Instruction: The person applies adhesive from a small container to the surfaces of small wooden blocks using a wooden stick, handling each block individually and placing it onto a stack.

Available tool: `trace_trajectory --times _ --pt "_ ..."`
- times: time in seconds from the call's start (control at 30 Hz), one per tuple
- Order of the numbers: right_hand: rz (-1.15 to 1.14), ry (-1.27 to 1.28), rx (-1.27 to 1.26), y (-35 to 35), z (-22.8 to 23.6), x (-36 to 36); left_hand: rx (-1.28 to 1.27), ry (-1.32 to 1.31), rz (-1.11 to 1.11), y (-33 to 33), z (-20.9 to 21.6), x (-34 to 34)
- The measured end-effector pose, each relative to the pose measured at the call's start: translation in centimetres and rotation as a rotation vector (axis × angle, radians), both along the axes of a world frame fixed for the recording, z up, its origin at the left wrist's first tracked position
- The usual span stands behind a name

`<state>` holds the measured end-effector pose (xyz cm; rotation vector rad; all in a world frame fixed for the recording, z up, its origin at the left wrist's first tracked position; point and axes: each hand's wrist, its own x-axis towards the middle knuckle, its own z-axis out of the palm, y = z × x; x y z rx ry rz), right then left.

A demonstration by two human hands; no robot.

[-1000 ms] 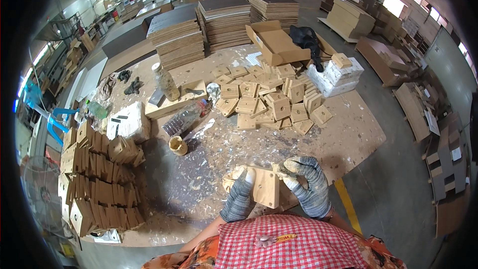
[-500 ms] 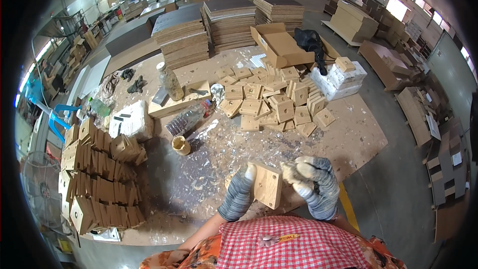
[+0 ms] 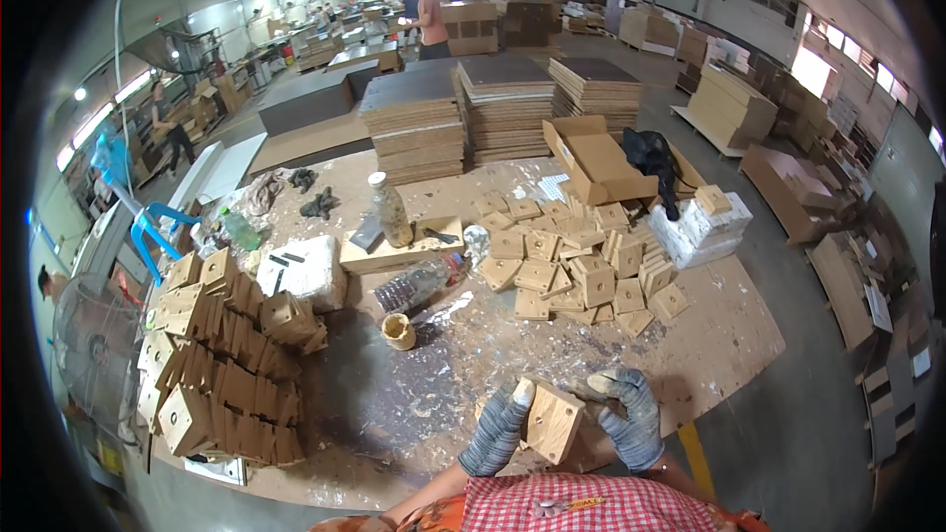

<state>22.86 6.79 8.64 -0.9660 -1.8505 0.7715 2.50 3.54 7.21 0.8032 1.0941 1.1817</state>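
Note:
My left hand point(image 3: 500, 426), in a grey knitted glove with pale fingertips, grips a square wooden block point(image 3: 554, 421) by its left edge. The block is tilted above the near edge of the table and has small round holes in its face. Just to its right is my right hand point(image 3: 631, 417), gloved alike, its fingers bent and its thumb apart from them. I see nothing held in that hand. Beyond my hands lies a loose heap of similar wooden blocks point(image 3: 537, 274). More blocks point(image 3: 232, 374) stand stacked in rows at the left.
On the paint-spotted table point(image 3: 434, 433) are a small round pot point(image 3: 398, 332), a plastic bottle point(image 3: 419, 283), a second bottle point(image 3: 391, 211) and a white wrapped bundle point(image 3: 304, 271). An open carton point(image 3: 581, 163) and a white package point(image 3: 702, 232) sit farther right. Board stacks point(image 3: 414, 133) rise behind.
The view has tilted up, so the table shows lower in it. My right hand's fingers have moved apart from the thumb. My left hand keeps hold of the block.

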Motion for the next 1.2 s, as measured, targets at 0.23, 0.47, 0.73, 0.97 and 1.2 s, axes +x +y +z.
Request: trace_trajectory --times 0.23,0.47,0.73,0.97,1.2 --pt "-0.084 0.466 -0.227 -1.0 -0.7 -0.4 -0.010 0.028 0.031 0.0 -0.2 -1.7" --pt "-0.077 0.155 0.030 -0.4 1.3 -1.4 0.012 0.207 -0.015 -1.4 1.6 -2.9" --pt "0.028 0.241 -0.082 0.7 1.4 -2.3 0.016 0.144 0.065 -2.6 2.9 -3.7" --pt "0.136 -0.026 0.119 1.0 1.1 -3.4 0.065 0.106 0.150 -2.9 2.4 -4.1" --pt "0.273 0.258 -0.184 -0.8 0.1 -3.8 0.027 0.224 0.213 -2.7 1.7 -5.7"
